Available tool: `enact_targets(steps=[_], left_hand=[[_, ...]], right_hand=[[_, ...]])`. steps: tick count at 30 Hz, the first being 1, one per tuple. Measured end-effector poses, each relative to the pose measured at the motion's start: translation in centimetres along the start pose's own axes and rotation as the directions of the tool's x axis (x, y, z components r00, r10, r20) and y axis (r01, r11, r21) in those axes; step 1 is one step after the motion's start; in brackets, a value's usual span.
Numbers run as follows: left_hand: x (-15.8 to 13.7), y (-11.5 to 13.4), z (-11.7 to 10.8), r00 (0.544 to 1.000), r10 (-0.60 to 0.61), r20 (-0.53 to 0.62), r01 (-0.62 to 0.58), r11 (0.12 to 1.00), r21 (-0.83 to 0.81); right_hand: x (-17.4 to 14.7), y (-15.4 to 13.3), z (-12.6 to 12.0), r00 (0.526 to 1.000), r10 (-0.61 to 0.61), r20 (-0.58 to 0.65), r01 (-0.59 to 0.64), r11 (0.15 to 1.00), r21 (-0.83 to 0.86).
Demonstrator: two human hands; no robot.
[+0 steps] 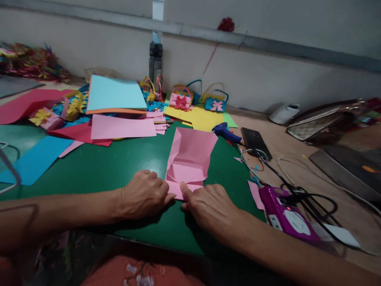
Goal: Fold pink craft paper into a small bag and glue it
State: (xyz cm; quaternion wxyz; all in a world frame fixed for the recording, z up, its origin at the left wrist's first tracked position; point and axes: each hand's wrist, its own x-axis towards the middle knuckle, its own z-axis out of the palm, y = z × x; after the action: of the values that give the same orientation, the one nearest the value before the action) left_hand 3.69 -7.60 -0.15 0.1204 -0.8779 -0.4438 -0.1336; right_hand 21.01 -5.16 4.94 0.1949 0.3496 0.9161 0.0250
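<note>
A pink folded paper [192,147], shaped like an open box or bag with a raised back panel, rests on the green board [125,159]. My left hand [145,192] is closed at its near left corner, the thumb along the front edge and the other fingers curled. My right hand [208,204] pinches the front flap, index finger on top and thumb below at the edge. Just behind the paper's right corner lies a blue glue gun [226,132].
Coloured sheets, topped by light blue paper [116,93], lie at the back left. Small paper bags with bows [181,101] stand near the wall. On the right are a black phone [256,143], cables, a purple power strip [287,216] and a handbag [321,119].
</note>
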Motion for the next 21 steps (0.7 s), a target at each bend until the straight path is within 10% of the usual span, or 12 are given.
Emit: enact_targets(steps=[8,21], left_hand=[[0.9,-3.8,-0.8,0.947,-0.317,0.053,0.312,0.867,-0.388],[1.6,-5.7,1.2,0.874,-0.478,0.084,0.379,0.565,-0.733]], right_hand=[[0.9,-1.8,0.9,0.968,-0.086,-0.234,0.045,0.984,-0.173],[0.1,1.1,1.8,0.965,-0.076,-0.25,0.023,0.978,-0.208]])
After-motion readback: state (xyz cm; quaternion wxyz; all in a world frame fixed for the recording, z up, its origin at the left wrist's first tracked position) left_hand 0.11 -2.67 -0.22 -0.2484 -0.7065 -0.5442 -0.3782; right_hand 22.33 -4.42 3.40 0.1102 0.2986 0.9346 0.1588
